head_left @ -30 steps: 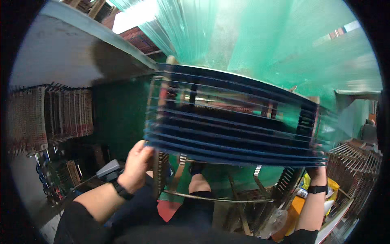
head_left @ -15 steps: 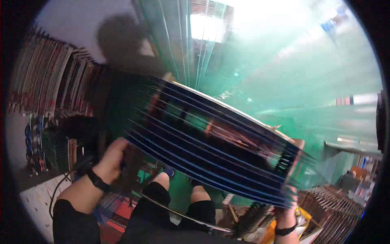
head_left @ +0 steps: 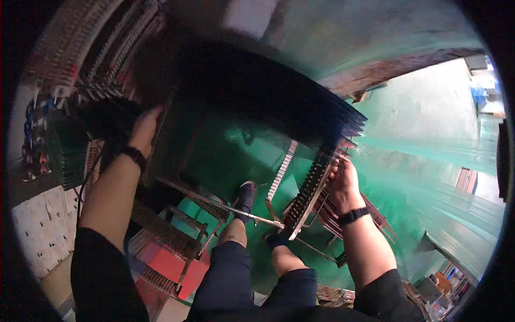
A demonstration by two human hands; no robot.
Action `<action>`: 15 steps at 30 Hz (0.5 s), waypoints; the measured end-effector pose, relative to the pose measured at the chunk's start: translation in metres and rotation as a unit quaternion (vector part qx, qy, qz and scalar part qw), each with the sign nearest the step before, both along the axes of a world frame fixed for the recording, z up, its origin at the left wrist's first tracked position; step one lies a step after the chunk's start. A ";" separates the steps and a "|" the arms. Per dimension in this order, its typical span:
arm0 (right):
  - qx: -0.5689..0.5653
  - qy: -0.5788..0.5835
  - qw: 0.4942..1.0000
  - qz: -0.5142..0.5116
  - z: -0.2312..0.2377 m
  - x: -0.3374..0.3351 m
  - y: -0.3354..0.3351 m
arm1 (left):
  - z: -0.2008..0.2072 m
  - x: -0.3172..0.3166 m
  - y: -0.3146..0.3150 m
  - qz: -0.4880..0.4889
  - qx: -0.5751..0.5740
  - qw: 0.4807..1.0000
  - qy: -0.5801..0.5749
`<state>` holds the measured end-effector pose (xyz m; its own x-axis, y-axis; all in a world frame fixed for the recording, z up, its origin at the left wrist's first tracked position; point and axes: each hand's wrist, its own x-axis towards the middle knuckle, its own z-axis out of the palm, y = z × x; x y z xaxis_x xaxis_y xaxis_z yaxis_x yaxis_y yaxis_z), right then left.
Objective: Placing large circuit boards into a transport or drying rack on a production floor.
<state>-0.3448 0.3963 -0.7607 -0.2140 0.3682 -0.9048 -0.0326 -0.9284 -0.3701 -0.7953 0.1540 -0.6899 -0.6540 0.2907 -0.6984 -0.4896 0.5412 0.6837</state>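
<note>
A slotted rack of thin dark sheets (head_left: 257,80) spans the space between my hands. The sheets lie stacked with gaps, and their corners fan out at the right end. My left hand (head_left: 146,127) grips the rack's left side; its fingertips are lost in shadow. Around the right end, just below the sheet corners, my right hand (head_left: 343,180) is closed with curled fingers. Close to my right hand, a toothed bar (head_left: 307,193) slants downward; whether it belongs to the held rack I cannot tell.
A metal stand with toothed bars (head_left: 166,231) stands low at left, beside a red surface (head_left: 179,268). More racks (head_left: 120,43) are piled at upper left. My feet are on the green floor (head_left: 214,150). A white panel (head_left: 45,231) lies at lower left.
My view has swung round. The rack has gone from tilted down to the right to farther up and left in view, and my right hand has risen with it. Both hands keep their hold.
</note>
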 end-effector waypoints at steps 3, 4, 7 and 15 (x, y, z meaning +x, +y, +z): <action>0.004 -0.021 0.999 -0.036 -0.054 -0.013 -0.005 | -0.070 -0.020 -0.002 0.007 -0.027 1.000 -0.012; 0.010 -0.044 0.996 -0.075 -0.071 -0.012 -0.010 | -0.090 -0.021 -0.005 -0.009 -0.054 0.999 0.000; 0.042 -0.056 0.993 -0.097 -0.125 -0.025 -0.012 | -0.115 -0.041 0.020 -0.095 -0.063 0.993 -0.017; 0.083 -0.025 0.996 0.012 -0.191 -0.087 -0.032 | -0.123 -0.015 0.034 -0.289 -0.031 0.910 0.295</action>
